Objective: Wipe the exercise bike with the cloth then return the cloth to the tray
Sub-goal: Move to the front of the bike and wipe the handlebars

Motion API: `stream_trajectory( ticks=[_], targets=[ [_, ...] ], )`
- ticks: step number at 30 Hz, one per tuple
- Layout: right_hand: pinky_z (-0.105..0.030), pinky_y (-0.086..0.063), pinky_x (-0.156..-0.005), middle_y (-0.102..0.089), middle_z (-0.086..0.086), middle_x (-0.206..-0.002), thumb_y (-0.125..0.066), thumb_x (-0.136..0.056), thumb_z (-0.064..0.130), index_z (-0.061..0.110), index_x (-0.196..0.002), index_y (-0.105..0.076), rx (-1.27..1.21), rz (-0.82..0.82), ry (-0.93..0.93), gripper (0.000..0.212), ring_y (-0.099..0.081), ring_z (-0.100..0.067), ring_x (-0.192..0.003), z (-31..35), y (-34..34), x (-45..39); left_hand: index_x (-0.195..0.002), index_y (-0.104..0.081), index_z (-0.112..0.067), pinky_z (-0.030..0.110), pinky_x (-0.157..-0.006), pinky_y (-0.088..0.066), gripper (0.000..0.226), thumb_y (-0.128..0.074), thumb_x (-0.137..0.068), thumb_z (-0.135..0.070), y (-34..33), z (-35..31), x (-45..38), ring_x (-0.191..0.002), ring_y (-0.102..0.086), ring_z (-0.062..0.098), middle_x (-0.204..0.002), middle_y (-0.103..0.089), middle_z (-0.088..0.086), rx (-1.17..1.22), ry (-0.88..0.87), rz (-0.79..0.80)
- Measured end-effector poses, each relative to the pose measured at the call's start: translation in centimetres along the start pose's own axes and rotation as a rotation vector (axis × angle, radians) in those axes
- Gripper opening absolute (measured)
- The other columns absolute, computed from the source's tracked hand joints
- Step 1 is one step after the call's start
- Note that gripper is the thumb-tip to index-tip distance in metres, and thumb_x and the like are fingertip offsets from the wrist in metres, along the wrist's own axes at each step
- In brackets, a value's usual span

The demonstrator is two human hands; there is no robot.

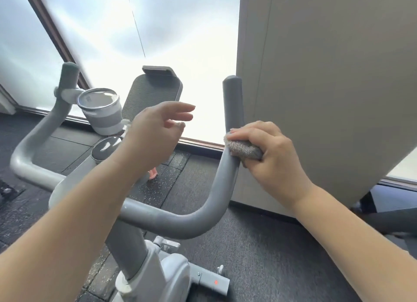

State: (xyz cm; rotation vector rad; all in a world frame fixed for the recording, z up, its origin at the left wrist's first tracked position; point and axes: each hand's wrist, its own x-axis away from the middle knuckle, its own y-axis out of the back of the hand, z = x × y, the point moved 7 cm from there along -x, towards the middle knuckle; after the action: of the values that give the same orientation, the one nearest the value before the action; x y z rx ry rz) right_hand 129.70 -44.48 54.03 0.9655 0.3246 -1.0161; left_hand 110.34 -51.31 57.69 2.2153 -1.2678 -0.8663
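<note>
fingers: right hand fingers curl closed around a grey fuzzy cloth, pressing it against the right handlebar; left hand fingers are loosely spread, thumb and forefinger near each other, gripping nothing.
cloth: bunched under the right palm, touching the right upright grip just above its bend.
left hand: held in the air above the middle of the bike, in front of the tablet holder, touching no part.
exercise bike: grey u-shaped handlebar on a pale stem, round dark console at the centre.
cup: grey cup in a holder on the left grip, its rim tilted in this view.
surroundings: dark speckled floor mats, bright frosted window ahead, beige panel just right of the bike.
tray: not in view.
</note>
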Motion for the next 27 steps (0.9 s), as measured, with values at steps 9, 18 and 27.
stream_trajectory(
  ticks=[9, 18, 27],
  targets=[
    [-0.007, -0.032, -0.093, -0.065, 0.002, -0.106, -0.070, -0.079, 0.001, 0.011, -0.101, -0.071, 0.254, 0.009, -0.037, 0.025, -0.052, -0.023, -0.108, 3.0, -0.3, -3.7, -0.101, -0.066, -0.045, 0.030, -0.087, -0.049, 0.025, -0.069, -0.082, -0.029, 3.4, 3.8, 4.3, -0.089, -0.060, -0.008, -0.090, -0.067, -0.027, -0.278, -0.085, 0.266],
    [-0.035, -0.053, -0.051, -0.064, 0.012, -0.079, -0.071, -0.082, 0.003, 0.023, -0.094, -0.071, -0.023, 0.234, -0.340, 0.023, -0.060, -0.013, -0.055, 4.3, -0.6, 2.4, -0.101, -0.065, -0.050, 0.023, -0.091, -0.038, 0.028, -0.074, -0.076, -0.040, 4.8, 6.5, 7.3, -0.099, -0.052, -0.011, -0.103, -0.063, -0.031, -0.334, -0.117, 0.391],
    [-0.025, -0.040, -0.092, -0.066, 0.003, -0.105, -0.066, -0.082, 0.004, 0.018, -0.103, -0.070, 0.390, 0.199, -0.210, 0.026, -0.052, -0.018, -0.103, 5.4, -2.6, 0.5, -0.116, -0.055, -0.054, 0.023, -0.088, -0.027, 0.055, -0.077, -0.065, -0.053, 5.1, 8.0, 8.0, -0.113, -0.037, 0.001, -0.115, -0.047, -0.020, -0.419, -0.150, 0.424]
  ],
)
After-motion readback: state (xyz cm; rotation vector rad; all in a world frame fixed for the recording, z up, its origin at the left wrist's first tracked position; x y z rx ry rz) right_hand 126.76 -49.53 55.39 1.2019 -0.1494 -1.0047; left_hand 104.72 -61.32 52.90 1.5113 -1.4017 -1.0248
